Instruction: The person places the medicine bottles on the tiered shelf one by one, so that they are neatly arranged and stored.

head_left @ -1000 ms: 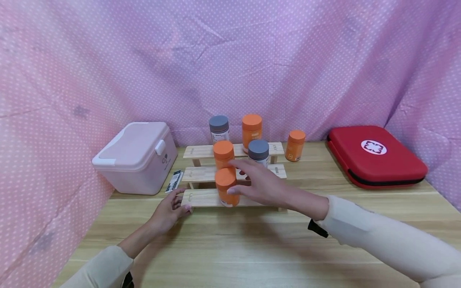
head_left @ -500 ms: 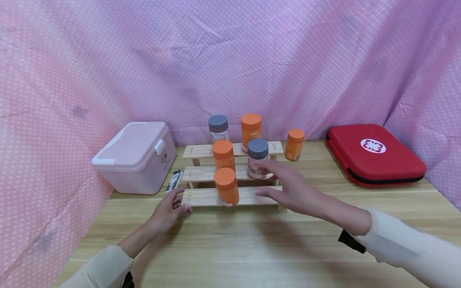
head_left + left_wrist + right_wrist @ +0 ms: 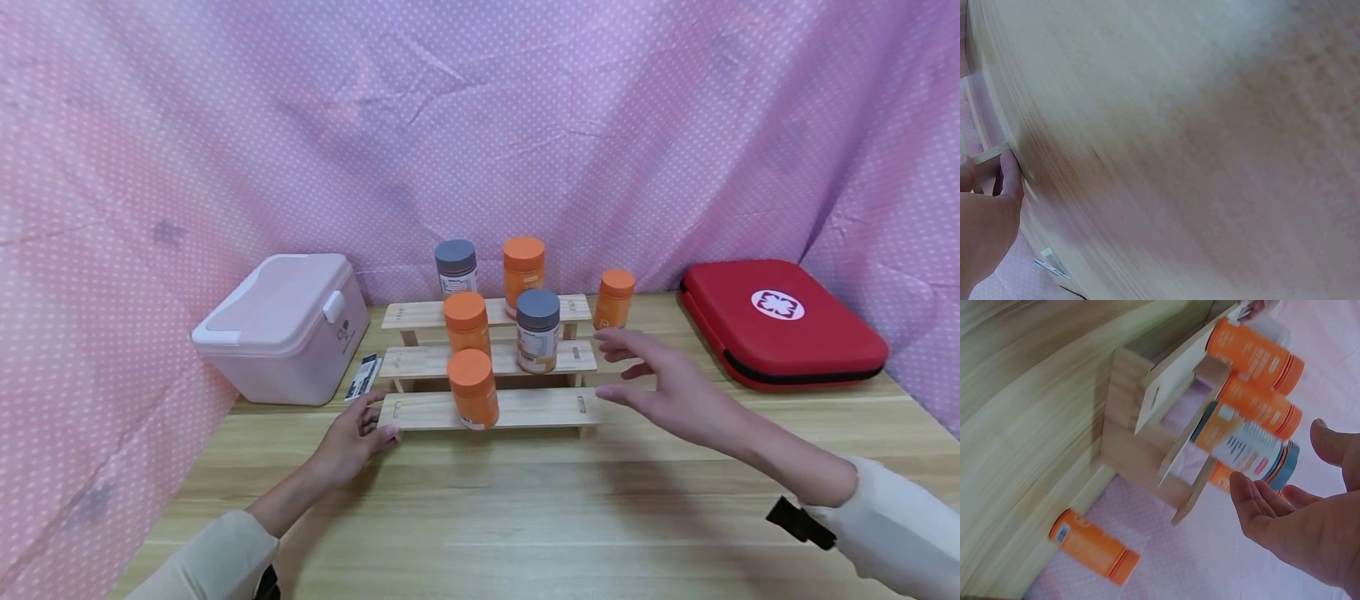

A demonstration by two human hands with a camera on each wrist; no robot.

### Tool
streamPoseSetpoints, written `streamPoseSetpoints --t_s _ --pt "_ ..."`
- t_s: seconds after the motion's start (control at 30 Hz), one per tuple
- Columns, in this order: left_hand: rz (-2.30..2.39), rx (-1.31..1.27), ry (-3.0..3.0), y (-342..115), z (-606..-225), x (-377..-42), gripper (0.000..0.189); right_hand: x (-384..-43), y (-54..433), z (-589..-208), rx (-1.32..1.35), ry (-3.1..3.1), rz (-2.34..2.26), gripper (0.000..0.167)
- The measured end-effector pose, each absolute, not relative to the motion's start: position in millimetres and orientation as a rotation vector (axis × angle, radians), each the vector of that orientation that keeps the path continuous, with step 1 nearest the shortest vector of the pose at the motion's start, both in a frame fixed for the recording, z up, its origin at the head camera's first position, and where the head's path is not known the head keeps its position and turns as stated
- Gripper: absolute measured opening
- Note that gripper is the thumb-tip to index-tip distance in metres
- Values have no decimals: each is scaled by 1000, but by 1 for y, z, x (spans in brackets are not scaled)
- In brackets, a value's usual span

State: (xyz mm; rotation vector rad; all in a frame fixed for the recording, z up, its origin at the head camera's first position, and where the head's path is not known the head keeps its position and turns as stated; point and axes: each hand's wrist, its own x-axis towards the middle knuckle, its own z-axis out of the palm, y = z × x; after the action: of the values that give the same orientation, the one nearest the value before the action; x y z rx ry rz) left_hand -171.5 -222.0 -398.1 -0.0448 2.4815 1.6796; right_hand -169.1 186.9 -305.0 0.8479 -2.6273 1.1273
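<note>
A three-step wooden rack stands mid-table. My left hand grips the left end of its lowest step, and in the left wrist view thumb and finger close on the wooden edge. To the right of the rack my right hand hovers with relaxed fingers and holds nothing. An orange bottle is on the lowest step. The middle step carries another orange bottle and a grey-capped bottle. Up top are a grey-capped bottle and an orange bottle.
One more orange bottle stands on the table right of the rack, just beyond my right hand. A red zip case lies at the far right. At left are a pale pink lidded box and a small flat packet.
My right hand has let go of the orange bottle on the lowest step and moved right, past the rack's end. The left hand has stayed put.
</note>
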Motion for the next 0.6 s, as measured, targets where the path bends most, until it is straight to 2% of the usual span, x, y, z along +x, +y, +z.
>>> streamPoseSetpoints --t_s 0.3,0.6 --pt "1672 -52 2492 -222 -399 -172 58 -186 208 -295 743 -2639 1014 59" --pt "1706 -39 2468 -222 -398 -171 58 -232 229 -290 535 -2736 970 67"
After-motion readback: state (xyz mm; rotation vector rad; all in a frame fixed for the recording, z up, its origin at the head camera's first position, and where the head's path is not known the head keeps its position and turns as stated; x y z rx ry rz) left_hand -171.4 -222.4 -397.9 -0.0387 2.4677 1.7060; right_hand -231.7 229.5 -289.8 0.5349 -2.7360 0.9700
